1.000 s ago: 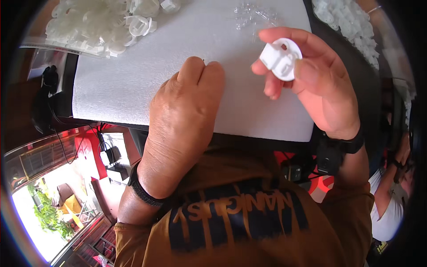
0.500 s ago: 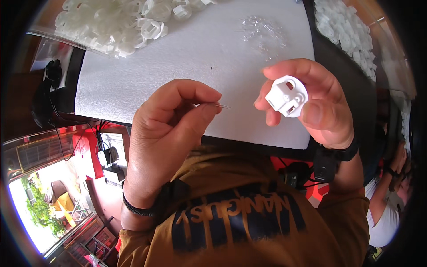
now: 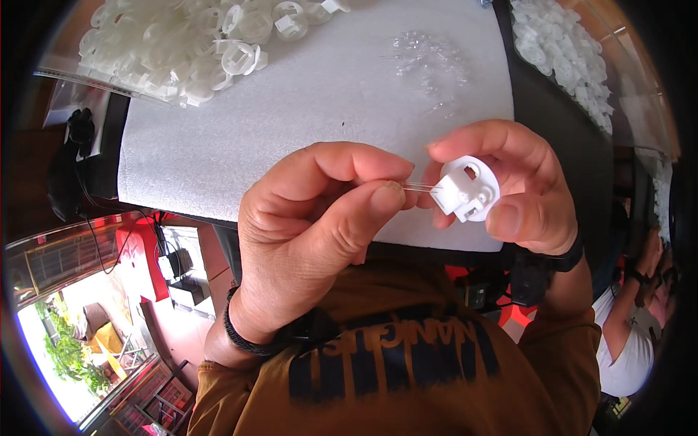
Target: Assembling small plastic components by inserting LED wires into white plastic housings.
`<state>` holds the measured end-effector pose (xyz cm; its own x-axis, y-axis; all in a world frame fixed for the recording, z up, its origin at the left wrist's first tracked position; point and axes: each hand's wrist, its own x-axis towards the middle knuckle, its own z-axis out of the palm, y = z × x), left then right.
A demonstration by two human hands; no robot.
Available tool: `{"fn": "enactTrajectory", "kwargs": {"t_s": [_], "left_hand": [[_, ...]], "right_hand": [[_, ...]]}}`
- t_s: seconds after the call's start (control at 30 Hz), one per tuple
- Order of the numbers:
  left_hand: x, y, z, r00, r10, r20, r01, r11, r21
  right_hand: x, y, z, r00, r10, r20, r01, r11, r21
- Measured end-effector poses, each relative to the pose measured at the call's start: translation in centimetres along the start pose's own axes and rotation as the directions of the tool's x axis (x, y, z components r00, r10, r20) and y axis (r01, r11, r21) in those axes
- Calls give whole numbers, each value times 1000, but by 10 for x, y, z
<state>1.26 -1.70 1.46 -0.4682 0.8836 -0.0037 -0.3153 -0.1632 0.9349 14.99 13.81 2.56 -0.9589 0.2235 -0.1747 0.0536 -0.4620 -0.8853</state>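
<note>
My left hand (image 3: 313, 211) pinches a clear LED (image 3: 419, 187) between thumb and forefinger. Its thin metal legs stick out to the right, while its body is hidden by the fingertips. The leg ends reach the box-shaped side of a white plastic lamp holder (image 3: 469, 190); whether they have entered it I cannot tell. That holder has a round flange with cut-out slots, and my right hand (image 3: 538, 171) grips it by the rim with thumb and fingers, tilted above the table.
White foam sheet (image 3: 291, 109) covers the dark table (image 3: 560, 131). Loose clear LEDs (image 3: 429, 62) lie at the far right of the sheet. White plastic holders are heaped at far left (image 3: 167, 51) and far right (image 3: 563, 62). Another person's arm (image 3: 622, 320) shows at the right edge.
My left hand has moved right, bringing the LED legs up to the white holder. My right hand has come slightly nearer to me, still gripping the holder.
</note>
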Motion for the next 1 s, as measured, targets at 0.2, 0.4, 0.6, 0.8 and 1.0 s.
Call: {"fn": "enactTrajectory", "kwargs": {"t_s": [0.2,0.4,0.6,0.8,1.0], "left_hand": [[0,4,12,997,33,-70,-36,999,-33],[-3,2,18,985,154,-79,-150,987,55],[-3,7,16,996,76,-48,-71,994,81],[-4,7,18,997,53,-52,-50,997,56],[-3,7,19,998,50,-44,-49,998,26]], "right_hand": [[-1,4,-1,998,-57,22,56,997,44],[-3,5,2,998,-62,24,61,997,50],[-3,6,2,996,-82,42,80,995,59],[-4,4,3,998,-57,34,56,997,54],[-4,4,4,999,-49,11,48,997,54]]}}
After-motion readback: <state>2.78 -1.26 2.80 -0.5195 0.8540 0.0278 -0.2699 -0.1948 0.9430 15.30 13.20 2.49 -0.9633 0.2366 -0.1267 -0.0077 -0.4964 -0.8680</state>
